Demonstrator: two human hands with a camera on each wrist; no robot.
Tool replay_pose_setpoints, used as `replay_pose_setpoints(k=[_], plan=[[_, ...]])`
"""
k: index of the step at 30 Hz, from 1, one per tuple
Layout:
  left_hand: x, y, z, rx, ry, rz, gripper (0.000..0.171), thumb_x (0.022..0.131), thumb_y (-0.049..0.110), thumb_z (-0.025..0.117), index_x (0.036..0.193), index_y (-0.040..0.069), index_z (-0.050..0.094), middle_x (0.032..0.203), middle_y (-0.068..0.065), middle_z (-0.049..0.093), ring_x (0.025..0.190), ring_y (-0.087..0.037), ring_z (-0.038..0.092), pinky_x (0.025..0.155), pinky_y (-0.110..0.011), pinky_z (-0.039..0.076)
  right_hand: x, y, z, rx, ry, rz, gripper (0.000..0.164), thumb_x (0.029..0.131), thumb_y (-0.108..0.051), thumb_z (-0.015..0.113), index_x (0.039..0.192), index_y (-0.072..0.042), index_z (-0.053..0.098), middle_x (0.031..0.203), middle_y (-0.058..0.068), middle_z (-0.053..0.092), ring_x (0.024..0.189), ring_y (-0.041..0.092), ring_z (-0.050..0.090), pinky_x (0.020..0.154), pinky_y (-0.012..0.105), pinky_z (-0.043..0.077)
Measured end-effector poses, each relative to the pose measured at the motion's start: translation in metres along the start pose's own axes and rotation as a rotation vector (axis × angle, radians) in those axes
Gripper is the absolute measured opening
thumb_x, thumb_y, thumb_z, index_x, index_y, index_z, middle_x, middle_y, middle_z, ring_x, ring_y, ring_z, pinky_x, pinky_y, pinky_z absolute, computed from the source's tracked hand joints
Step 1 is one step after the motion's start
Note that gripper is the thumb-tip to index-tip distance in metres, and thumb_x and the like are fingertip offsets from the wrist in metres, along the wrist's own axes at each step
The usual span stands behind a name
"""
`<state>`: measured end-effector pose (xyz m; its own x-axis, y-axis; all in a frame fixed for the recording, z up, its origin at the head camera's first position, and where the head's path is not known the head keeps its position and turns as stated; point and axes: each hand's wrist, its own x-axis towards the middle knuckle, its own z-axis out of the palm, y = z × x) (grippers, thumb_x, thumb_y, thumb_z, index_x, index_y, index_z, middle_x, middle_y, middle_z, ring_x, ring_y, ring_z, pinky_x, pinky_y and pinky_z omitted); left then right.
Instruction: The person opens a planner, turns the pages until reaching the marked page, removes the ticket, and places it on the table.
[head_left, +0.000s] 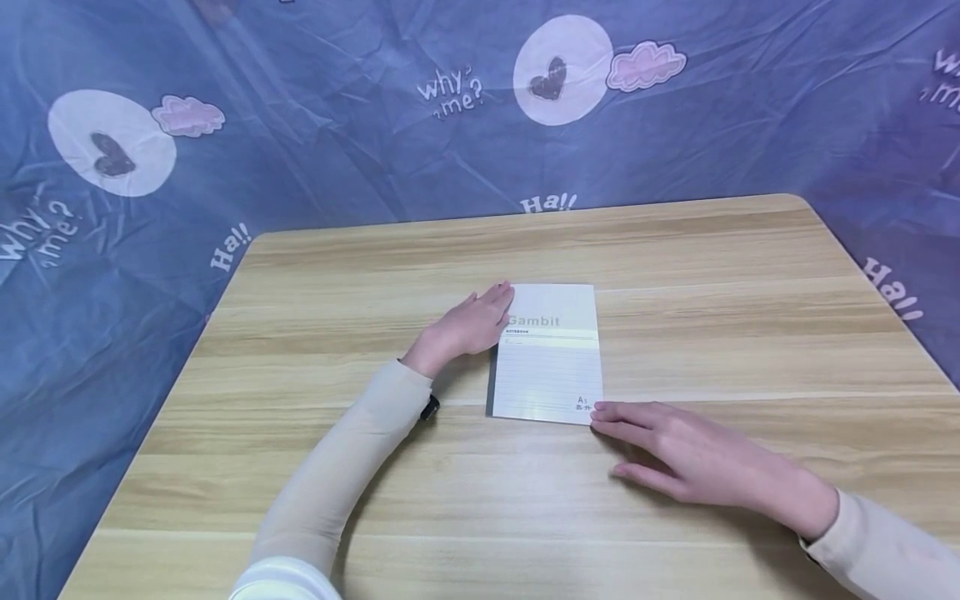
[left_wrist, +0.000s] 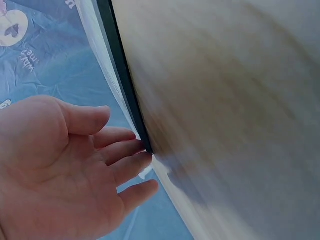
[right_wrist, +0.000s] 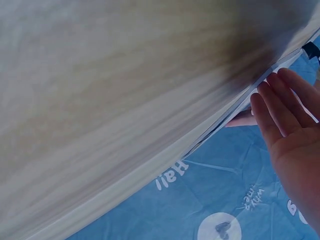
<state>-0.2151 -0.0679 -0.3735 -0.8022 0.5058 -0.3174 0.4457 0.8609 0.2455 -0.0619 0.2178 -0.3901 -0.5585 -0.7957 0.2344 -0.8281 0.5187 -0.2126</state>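
Beige-sleeved, the right hand (head_left: pixel 693 454) lies nearest, fingers extended and touching the near right corner of the white Gambit notebook (head_left: pixel 549 375), which rests flat on the wood-grain table (head_left: pixel 750 333). Farther off, the left hand (head_left: pixel 472 323), fingers loosely straight, touches the notebook's far left edge. Behind hangs blue printed cloth (head_left: pixel 337 100)

L arm (head_left: pixel 337 475) reaches fwd from bottom L-ctr of head view, angled up-R; L hand (head_left: pixel 467 323) at its end, L fingers (left_wrist: pixel 131 167) relaxed, slightly bent, L thumb (left_wrist: pixel 90 119) apart. R arm (head_left: pixel 885 537) extends from lower R, pointing up-L; R hand (head_left: pixel 705 454) lower in head view, R fingers (head_left: pixel 630 412) extended, R thumb (head_left: pixel 648 477) out to side. Both hands back-side in head view, palm-side in wrist views.
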Motion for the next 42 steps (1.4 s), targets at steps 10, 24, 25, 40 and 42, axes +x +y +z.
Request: replay_pose_setpoints(k=[10,24,25,40,42], plan=[[-0.003,0.0,0.001,0.004,0.001,0.015,0.057,0.108,0.027,0.028,0.156,0.002,0.01,0.163,-0.012,0.004,0.15,-0.022,0.005,0.12,-0.043,0.009,-0.001,-0.001,0.001,-0.005,-0.003,0.006,0.049,0.088,-0.035,0.073,0.126,-0.005,0.066,0.132,0.008,0.061,0.117,0.022,0.06,0.092,0.041,0.053],[-0.044,0.003,0.008,0.046,0.048,0.014,0.069,0.106,0.039,0.037,0.157,0.005,0.006,0.164,-0.009,-0.002,0.15,-0.023,-0.002,0.119,-0.048,0.004,0.01,0.013,-0.01,0.011,0.065,-0.004,0.059,0.087,-0.031,0.074,0.137,-0.003,0.056,0.141,0.013,0.053,0.125,0.03,0.053,0.098,0.049,0.046],[-0.048,0.004,0.008,0.05,0.049,0.017,0.07,0.106,0.04,0.038,0.157,0.004,0.007,0.164,-0.009,-0.002,0.15,-0.024,-0.002,0.119,-0.049,0.004,0.013,0.017,-0.011,0.015,0.06,0.006,0.06,0.087,-0.03,0.074,0.137,-0.003,0.056,0.141,0.014,0.053,0.126,0.031,0.053,0.099,0.05,0.046],[-0.106,0.022,0.035,0.143,0.048,0.082,0.076,0.103,0.048,0.042,0.155,0.0,0.017,0.163,-0.012,0.01,0.149,-0.024,0.007,0.119,-0.05,0.013,0.072,0.1,-0.023,0.117,-0.065,0.322,0.057,0.1,-0.027,0.059,0.141,0.009,0.044,0.145,0.029,0.041,0.133,0.046,0.039,0.11,0.057,0.031],[-0.109,0.024,0.038,0.151,0.043,0.085,0.076,0.102,0.049,0.042,0.155,-0.001,0.018,0.162,-0.013,0.012,0.149,-0.024,0.008,0.119,-0.049,0.013,0.08,0.11,-0.023,0.12,-0.065,0.353,0.056,0.1,-0.026,0.059,0.14,0.01,0.045,0.144,0.03,0.041,0.133,0.047,0.039,0.11,0.058,0.03]])
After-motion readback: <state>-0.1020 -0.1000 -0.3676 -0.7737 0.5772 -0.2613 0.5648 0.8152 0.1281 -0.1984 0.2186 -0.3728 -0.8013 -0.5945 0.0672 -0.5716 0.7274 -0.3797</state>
